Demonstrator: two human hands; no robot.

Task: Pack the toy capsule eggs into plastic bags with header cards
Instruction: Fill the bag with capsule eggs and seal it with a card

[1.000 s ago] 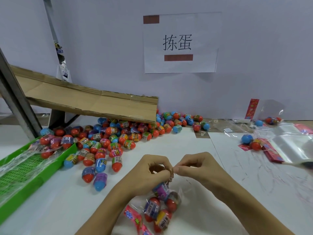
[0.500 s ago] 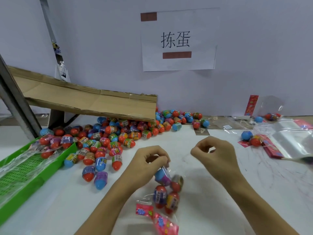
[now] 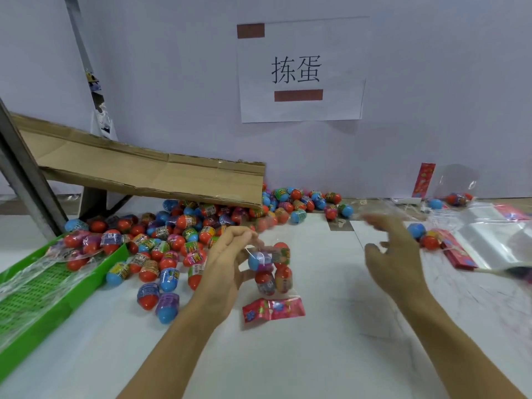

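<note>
Fingers of our left hand (image 3: 230, 263) curl in a pinching grip on the top of the filled bag (image 3: 270, 269), which hangs upright above the white table (image 3: 316, 355) with its red header card (image 3: 273, 309) at the bottom. Our right hand (image 3: 394, 254) hovers apart to the right, fingers loosely spread and blurred, grasping nothing, between that bag and the empty bags (image 3: 495, 237).

You face a pale lavender-grey wall (image 3: 431, 82) with a white paper sign (image 3: 339, 67) taped to it by two brown tape strips, printed with two black characters. Below it a white desk (image 3: 316, 355) runs to the wall. At your left a cardboard ramp (image 3: 144, 174) slopes down onto the desk beside a slanted grey metal post (image 3: 26, 180). Light is even and soft.
</note>
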